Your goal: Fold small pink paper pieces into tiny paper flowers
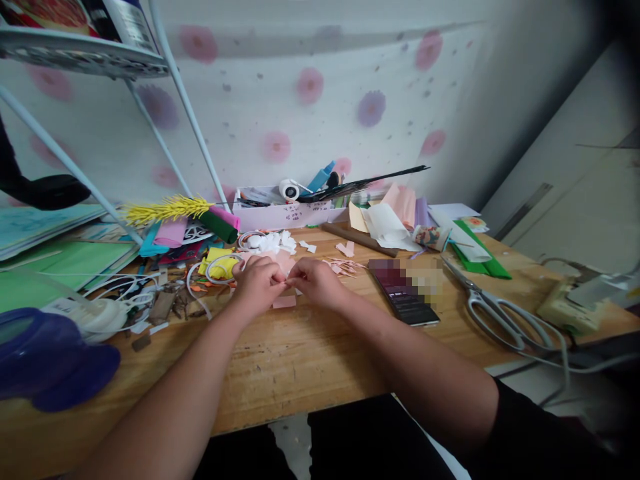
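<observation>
You pinch a tiny pink piece (pixel 287 284), mostly hidden, its shape too small to make out. Below it a flat pale pink sheet (pixel 284 302) lies on the table (pixel 300 367), well back from the near edge, its straight side facing that edge. To your right, narrow pink strips (pixel 345 268) lie in a loose, overlapping scatter; small cut pink scraps (pixel 346 249) sit beyond them, toward the far edge.

Tiny piece (pixel 287 283) between left hand (pixel 261 279) and right hand (pixel 317 280) indistinct, purple object (pixel 60 367) cut off at left edge.
</observation>
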Available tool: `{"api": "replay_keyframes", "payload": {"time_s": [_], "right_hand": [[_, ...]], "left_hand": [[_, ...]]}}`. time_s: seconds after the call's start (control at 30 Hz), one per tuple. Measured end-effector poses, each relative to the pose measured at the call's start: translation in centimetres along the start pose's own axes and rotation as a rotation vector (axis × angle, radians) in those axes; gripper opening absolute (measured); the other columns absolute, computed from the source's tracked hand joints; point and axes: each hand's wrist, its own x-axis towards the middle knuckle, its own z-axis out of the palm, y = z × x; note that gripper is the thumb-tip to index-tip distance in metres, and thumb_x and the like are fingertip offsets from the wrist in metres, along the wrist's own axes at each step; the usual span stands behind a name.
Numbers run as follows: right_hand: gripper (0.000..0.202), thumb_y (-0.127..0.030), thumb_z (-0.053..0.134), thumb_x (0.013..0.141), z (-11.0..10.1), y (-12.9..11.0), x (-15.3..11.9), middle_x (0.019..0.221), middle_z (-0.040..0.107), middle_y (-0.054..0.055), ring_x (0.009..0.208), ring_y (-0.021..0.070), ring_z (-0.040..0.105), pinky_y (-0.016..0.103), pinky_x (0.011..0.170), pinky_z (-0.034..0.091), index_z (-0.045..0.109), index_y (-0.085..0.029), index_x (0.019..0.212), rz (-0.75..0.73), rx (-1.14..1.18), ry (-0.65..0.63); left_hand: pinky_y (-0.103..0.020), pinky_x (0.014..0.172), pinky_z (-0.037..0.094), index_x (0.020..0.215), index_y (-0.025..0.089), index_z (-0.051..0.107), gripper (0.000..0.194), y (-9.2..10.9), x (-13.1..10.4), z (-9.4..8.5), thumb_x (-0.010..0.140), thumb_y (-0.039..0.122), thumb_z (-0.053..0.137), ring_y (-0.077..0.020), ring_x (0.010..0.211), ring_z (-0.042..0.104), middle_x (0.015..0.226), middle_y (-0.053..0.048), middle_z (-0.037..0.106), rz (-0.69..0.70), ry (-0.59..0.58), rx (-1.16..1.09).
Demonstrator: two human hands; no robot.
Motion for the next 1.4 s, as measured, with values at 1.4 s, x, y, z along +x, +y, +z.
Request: {"api": "replay_keyframes", "payload": {"time_s": [1.4], "right_hand": [[0.026, -0.027, 0.035, 0.083, 0.8, -0.5, 0.1, 0.071, 0.059, 0.005, 0.062, 0.0118, 0.050, 0.023, 0.055, 0.027, 0.055, -0.015, 0.071, 0.046, -0.523, 0.004]], "left_hand": [[-0.044, 0.082, 0.019, 0.057, 0.021, 0.057, 0.017, 1.0, -0.3, -0.6, 0.070, 0.018, 0.046, -0.0209, 0.089, 0.045, 0.075, 0.000, 0.061, 0.053, -0.131, 0.054]]}}
